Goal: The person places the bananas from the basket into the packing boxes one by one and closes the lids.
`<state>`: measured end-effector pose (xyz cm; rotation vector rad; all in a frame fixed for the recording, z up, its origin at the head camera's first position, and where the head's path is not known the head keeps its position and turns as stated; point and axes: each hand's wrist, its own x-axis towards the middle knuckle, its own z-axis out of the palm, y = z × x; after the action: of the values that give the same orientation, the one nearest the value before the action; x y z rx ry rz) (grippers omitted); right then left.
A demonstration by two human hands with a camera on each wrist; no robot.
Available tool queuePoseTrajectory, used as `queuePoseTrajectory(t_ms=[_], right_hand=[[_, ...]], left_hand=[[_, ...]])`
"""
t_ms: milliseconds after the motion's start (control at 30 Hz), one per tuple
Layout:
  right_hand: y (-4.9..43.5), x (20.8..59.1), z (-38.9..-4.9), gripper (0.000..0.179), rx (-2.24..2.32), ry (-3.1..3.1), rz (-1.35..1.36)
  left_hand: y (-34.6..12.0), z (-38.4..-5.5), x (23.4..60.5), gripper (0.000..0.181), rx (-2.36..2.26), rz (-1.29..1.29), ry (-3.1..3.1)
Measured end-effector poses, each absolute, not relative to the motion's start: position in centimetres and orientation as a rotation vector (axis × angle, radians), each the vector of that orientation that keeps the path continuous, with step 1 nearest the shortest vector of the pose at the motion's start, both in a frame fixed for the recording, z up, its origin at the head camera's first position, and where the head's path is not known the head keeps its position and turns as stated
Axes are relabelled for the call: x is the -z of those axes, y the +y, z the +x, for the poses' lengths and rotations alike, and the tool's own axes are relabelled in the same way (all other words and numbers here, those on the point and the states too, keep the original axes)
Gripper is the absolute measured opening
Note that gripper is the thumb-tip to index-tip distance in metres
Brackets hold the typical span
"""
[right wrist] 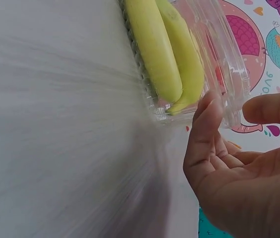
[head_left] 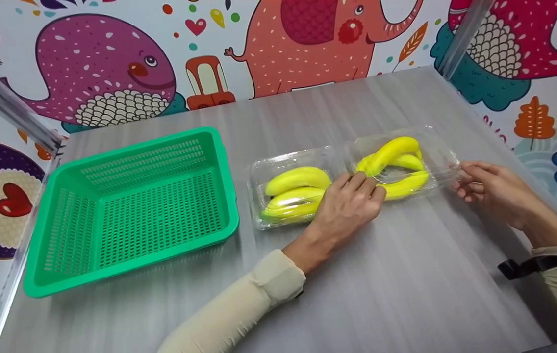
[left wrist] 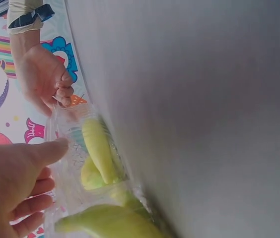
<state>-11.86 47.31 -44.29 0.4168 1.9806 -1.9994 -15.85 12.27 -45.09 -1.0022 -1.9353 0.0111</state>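
Observation:
Two clear plastic boxes lie side by side on the table, each with several yellow bananas inside. The left-hand box (head_left: 278, 158) holds bananas (head_left: 299, 180) laid in a row. In the right-hand box (head_left: 436, 142) the bananas (head_left: 406, 186) cross one another. My left hand (head_left: 347, 206) has its bent fingers on the right-hand box, close to where the boxes meet. At that box's right end, my right hand (head_left: 496, 193) pinches the plastic edge. The right wrist view shows the thumb and fingers of this hand (right wrist: 244, 168) by the layered rim (right wrist: 232, 64).
A green perforated basket (head_left: 232, 215) stands on the left of the grey table (head_left: 386, 294). Walls printed with cartoon animals (head_left: 107, 63) enclose the back and sides, with metal posts (head_left: 465, 39) at the corners.

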Motion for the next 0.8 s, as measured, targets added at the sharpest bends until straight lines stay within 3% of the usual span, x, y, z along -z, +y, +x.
queuePoseTrajectory(t_ms=[367,567,667,800], right_hand=[[47.1,44.2,-12.1,0.039,1.618,2.332,0.406],[46.2,43.9,-12.0,0.068,1.431,2.548,0.435],[46.0,43.6,-11.9,0.080,1.409,2.611,0.450],[45.8,43.1,-11.8,0.079,1.428,2.648,0.463]], left_hand=[[10.9,-15.1,44.2,0.029,0.036,-1.031,-1.948],[10.1,-14.6,43.4,0.014,0.053,-1.053,-2.003],[9.4,-14.4,42.7,0.021,0.066,-1.079,-2.061],[8.1,-14.5,41.4,0.030,0.164,-1.080,-2.153]])
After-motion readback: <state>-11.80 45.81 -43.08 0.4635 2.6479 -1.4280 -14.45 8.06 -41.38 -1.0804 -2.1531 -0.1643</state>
